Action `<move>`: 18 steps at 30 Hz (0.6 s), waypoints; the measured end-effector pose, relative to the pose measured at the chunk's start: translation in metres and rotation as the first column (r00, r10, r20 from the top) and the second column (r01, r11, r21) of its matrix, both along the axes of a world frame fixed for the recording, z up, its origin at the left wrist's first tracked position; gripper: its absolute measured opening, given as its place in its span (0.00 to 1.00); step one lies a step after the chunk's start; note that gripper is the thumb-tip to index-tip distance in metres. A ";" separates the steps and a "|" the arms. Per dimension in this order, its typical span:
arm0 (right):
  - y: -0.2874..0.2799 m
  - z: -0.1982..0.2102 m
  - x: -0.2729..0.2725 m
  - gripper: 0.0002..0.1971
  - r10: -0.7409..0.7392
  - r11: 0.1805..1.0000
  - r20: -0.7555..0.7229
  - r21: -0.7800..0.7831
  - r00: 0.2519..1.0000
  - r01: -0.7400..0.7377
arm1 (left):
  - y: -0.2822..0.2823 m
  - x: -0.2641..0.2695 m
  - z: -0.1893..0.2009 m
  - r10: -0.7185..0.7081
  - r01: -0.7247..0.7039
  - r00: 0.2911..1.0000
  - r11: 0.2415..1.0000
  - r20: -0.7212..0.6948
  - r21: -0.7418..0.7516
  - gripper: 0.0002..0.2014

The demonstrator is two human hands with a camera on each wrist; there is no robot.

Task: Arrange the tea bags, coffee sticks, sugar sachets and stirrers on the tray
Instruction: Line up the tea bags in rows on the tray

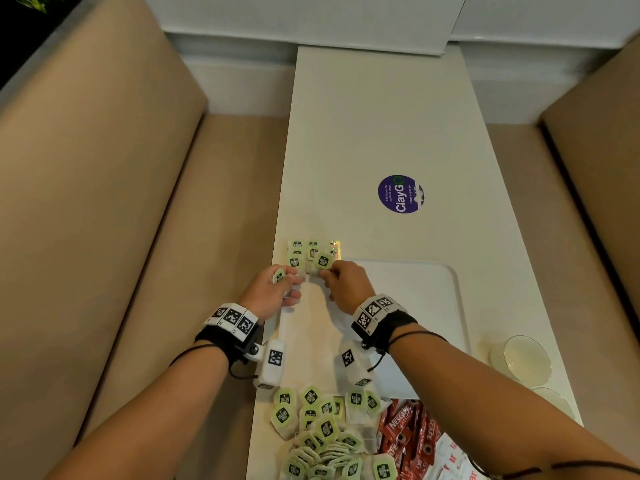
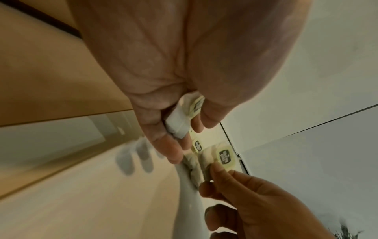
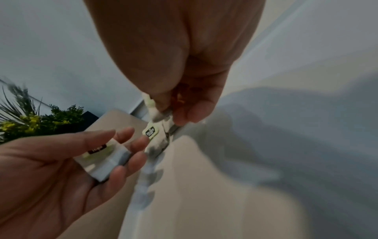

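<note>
A tea bag (image 1: 323, 260) with a green tag is pinched in the fingertips of the right hand (image 1: 346, 285), just over the far left corner of the white tray (image 1: 433, 289). More tea bags lie in a small group (image 1: 304, 251) right there. The left hand (image 1: 270, 292) is beside it, fingers curled around another tea bag (image 1: 278, 275). A big pile of tea bags (image 1: 318, 434) sits near the person, with red coffee sticks (image 1: 401, 431) and white sugar sachets (image 1: 446, 459) to its right.

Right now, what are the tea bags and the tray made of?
The tea bags look like thin white paper with glossy green card tags; they crumple softly. The tray looks like smooth, matte white plastic, perhaps melamine, with a rounded raised rim.
</note>
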State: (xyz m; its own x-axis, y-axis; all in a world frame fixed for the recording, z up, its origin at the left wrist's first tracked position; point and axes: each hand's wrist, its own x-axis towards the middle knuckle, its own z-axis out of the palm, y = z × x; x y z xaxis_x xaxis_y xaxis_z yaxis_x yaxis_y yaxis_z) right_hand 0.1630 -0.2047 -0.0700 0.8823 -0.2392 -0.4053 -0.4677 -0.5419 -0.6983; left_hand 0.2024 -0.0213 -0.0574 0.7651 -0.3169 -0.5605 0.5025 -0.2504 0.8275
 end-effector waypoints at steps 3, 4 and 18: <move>-0.001 0.002 0.004 0.17 0.044 0.999 -0.105 -0.018 0.993 -0.046 | 0.000 0.000 0.000 -0.003 0.003 1.000 1.000 -0.013 0.004 0.06; 0.000 0.002 0.006 0.17 0.058 0.998 -0.130 -0.019 0.990 -0.061 | 0.000 0.000 0.000 -0.008 0.008 1.000 1.000 -0.012 0.006 0.06; 0.013 0.013 0.019 0.20 0.091 0.981 -0.135 -0.160 0.987 -0.113 | 0.005 0.000 0.006 -0.091 0.091 0.996 0.996 -0.012 0.012 0.19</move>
State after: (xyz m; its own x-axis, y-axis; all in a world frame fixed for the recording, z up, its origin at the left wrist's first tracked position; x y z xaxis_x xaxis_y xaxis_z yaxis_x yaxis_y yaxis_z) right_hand 0.1818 -0.1917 -0.0571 0.8498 -0.2241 -0.4771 -0.4825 -0.6950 -0.5331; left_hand 0.2029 -0.0165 -0.0511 0.7272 -0.3778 -0.5731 0.4863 -0.3059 0.8185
